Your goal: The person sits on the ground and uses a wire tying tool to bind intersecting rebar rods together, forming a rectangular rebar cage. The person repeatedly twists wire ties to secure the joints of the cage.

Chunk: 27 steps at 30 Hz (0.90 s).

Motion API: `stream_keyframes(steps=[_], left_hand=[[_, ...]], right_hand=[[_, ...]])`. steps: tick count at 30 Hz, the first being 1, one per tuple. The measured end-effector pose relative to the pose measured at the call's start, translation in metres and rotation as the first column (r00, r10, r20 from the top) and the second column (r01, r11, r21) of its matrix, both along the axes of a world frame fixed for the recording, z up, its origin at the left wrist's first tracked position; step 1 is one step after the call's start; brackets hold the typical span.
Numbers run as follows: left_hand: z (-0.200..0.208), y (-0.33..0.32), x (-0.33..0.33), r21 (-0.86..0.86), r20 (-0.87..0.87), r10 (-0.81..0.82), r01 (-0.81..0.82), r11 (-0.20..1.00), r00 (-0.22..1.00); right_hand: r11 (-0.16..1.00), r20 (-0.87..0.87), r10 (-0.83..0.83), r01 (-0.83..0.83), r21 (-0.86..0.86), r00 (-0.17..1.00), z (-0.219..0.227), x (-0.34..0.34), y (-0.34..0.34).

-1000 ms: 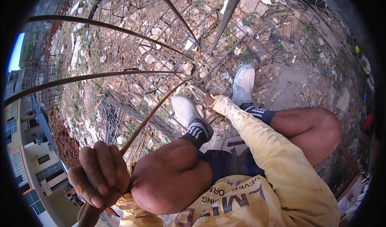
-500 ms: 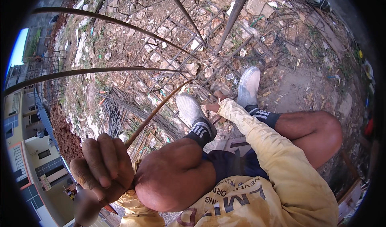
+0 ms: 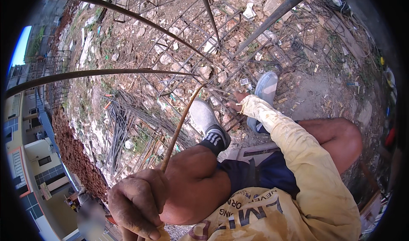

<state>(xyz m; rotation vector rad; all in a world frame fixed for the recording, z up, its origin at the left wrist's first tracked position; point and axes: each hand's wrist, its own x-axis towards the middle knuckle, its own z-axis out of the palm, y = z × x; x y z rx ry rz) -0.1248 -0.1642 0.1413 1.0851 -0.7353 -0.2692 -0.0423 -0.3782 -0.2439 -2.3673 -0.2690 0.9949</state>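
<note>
My left hand is closed in the lower left, beside my bent left knee. It grips a brown, rusty rebar rod, whose far end reaches toward the steel bar frame on the ground. Between my shoes, my right hand is low by the rods' far ends, fingers bent. A thin pale strip or wire shows near its fingertips; what it holds is too small to make out. More dark rebar rods rise from the same spot toward the left and top.
A bundle of loose steel bars lies on the left. Rubble and broken stones cover the ground. My left shoe and right shoe flank the work spot. Tangled wire is at upper right; buildings stand far left.
My left hand has moved right and down, and its rod now stands steeper. My right hand has shifted slightly right and up. The upper rods lean further right; my right foot has tilted.
</note>
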Motion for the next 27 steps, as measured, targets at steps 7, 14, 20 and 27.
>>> stream_keyframes(steps=[7, 14, 20, 27], left_hand=[[-0.006, -0.008, 0.012, 0.009, -0.004, -0.04, 0.04, 0.999, 0.999], [0.003, -0.005, 0.009, 0.048, -0.027, 0.001, 0.001, 0.999, 1.0], [0.009, -0.004, 0.003, 0.056, -0.021, 0.024, -0.023, 0.998, 0.999], [0.018, -0.008, 0.006, 0.061, -0.003, -0.008, 0.008, 0.998, 1.0]], right_hand=[[0.991, 0.155, 0.033, -0.013, -0.132, 0.987, -0.036, 0.019, -0.009], [0.903, 0.189, 0.402, -0.354, -0.244, 0.896, -0.03, 0.102, -0.022], [0.868, 0.189, 0.478, -0.427, -0.255, 0.858, -0.033, 0.111, -0.022], [0.964, 0.224, 0.146, -0.088, -0.25, 0.963, -0.079, 0.098, -0.024]])
